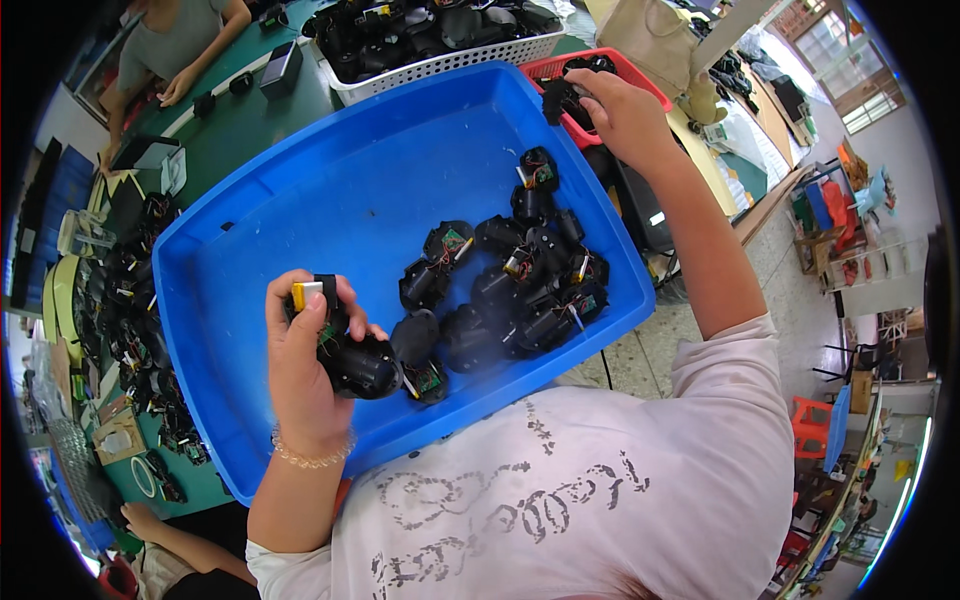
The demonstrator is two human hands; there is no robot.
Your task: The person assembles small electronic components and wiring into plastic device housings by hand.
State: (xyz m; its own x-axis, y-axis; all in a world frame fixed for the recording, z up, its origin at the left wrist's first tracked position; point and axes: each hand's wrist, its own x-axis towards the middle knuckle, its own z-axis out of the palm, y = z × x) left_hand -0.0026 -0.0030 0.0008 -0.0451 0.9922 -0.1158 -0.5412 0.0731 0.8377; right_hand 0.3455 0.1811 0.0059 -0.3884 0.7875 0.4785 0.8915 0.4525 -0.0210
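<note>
My left hand (300,370) is closed round a black plastic device housing (364,368) over the blue tub (290,190). A silver battery with a yellow end (308,295) lies by its thumb, and a bit of green circuit board shows below. Reaching to the far right, my right hand (625,108) has its fingers closed on a small black part (556,102) above a red basket (640,78); its exact shape is hard to see. Several black housings (540,240) with wires, boards and batteries are heaped in the tub's right side.
Behind the tub stands a white basket (450,62) full of black parts. More black assemblies (135,340) crowd the green table on the left. Another person's arm (205,60) is at the upper left, and another hand (145,525) at the lower left.
</note>
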